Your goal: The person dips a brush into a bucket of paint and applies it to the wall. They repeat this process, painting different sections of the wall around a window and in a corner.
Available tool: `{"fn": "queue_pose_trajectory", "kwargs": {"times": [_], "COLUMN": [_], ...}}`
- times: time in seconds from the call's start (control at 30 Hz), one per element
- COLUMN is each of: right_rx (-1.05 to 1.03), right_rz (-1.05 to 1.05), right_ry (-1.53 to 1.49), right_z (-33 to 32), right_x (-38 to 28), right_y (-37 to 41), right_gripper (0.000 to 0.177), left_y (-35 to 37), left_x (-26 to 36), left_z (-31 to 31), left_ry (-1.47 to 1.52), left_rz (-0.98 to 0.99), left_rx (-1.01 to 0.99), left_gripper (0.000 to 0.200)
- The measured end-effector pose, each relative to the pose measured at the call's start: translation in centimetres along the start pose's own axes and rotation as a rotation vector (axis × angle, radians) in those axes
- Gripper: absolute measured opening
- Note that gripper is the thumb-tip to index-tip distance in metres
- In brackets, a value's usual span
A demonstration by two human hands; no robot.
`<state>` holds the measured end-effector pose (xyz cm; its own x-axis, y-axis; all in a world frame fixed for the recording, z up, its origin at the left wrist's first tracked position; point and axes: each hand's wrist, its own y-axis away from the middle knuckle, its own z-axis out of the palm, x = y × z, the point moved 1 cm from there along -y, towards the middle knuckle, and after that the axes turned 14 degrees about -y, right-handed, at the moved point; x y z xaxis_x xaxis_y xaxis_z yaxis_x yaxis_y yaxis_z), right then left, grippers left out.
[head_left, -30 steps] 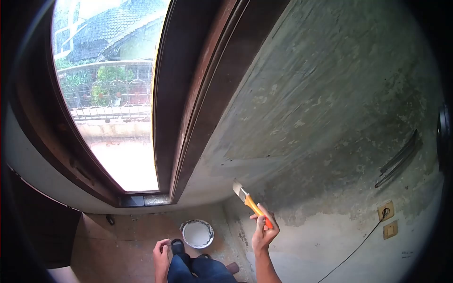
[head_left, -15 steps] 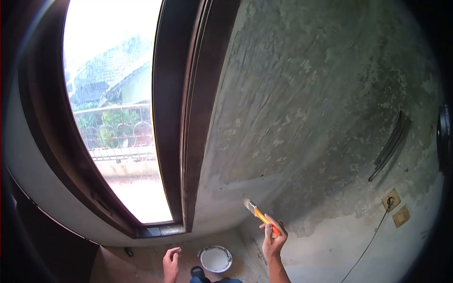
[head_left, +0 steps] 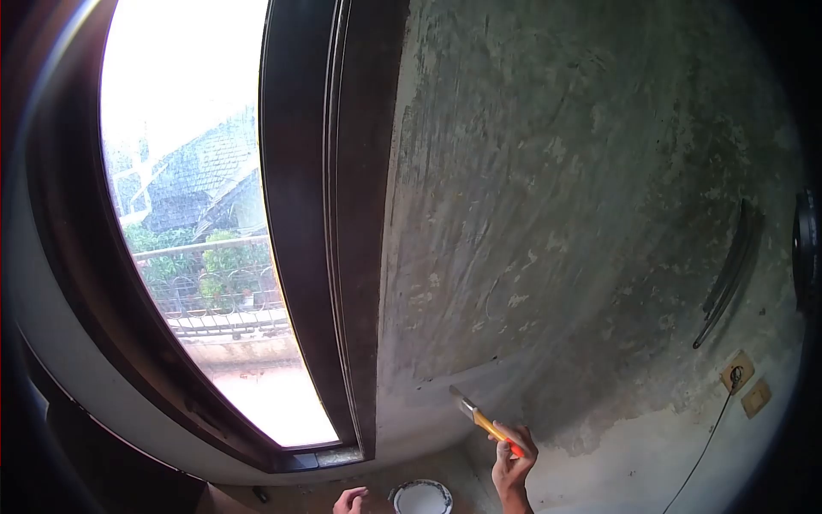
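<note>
My right hand is closed around the handle of a paintbrush. The brush has a yellow-orange handle with a red end, a metal band and pale bristles that point up and left. Its bristle tips overlap the lower part of the grey, patchy wall, just below a paler strip. Low in the view, my left hand shows only in part, with its fingers loosely bent and nothing in them. To its right, on the floor, stands a round bucket with white contents and a smeared rim.
A dark wooden window frame runs along the left. On the right wall, a socket with a plugged-in cord sits beside a switch plate. Dark strips stick out of the wall above them.
The view has tilted up and shifted left, so the window, bucket and hands appear lower and further right. The brush stays in my right hand; less of my left hand shows.
</note>
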<state>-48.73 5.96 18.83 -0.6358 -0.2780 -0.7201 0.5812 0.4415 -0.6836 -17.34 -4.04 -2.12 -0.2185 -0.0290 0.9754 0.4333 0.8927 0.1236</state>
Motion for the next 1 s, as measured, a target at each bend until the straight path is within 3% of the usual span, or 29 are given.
{"fn": "queue_pose_trajectory", "kwargs": {"times": [0.3, 0.37, 0.4, 0.5, 0.53, 0.7, 0.83, 0.97, 1.0], "right_rx": [0.037, 0.047, 0.069, 0.094, 0.07, 0.015, 0.068, 0.09, 0.118], "right_rz": [-0.019, -0.023, -0.051, -0.126, -0.137, -0.226, -0.115, -0.073, -0.012], "right_ry": [-0.112, -0.125, -0.15, -0.17, -0.165, -0.118, -0.238, -0.244, -0.308], "right_z": [-0.1, 0.0, 0.1, -0.1, -0.2, -0.4, -0.3, -1.1, -1.2], "right_x": [-0.7, -1.0, -1.5, -1.9, -1.6, -1.5, -3.1, -2.3, -2.1], "right_y": [-1.5, -1.9, -2.1, -2.6, -2.4, -2.5, -2.3, -1.6, -1.2], "right_gripper": [0.051, 0.049, 0.048, 0.046, 0.045, 0.042, 0.037, 0.023, 0.01], "left_y": [-0.6, -1.0, -0.7, 0.3, -1.8, 0.3, 1.1, 2.6, 2.8], "left_x": [6.4, 8.0, 11.0, 14.5, 7.8, 8.1, 6.4, 9.3, 10.0], "left_z": [-1.4, -2.6, -3.6, -4.9, -5.1, -6.0, -4.9, -3.7, -3.5], "left_ry": [-0.114, 0.032, -0.181, -0.062, -0.196, -0.254, -0.185, -0.162, -0.192], "left_rz": [0.061, -0.145, -0.053, -0.074, 0.108, 0.12, 0.036, 0.006, 0.005], "left_rx": [-0.047, -0.066, -0.001, 0.057, 0.141, 0.181, 0.113, 0.051, 0.05], "left_gripper": [0.032, 0.033, 0.032, 0.032, 0.032, 0.032, 0.032, 0.032, 0.032]}}
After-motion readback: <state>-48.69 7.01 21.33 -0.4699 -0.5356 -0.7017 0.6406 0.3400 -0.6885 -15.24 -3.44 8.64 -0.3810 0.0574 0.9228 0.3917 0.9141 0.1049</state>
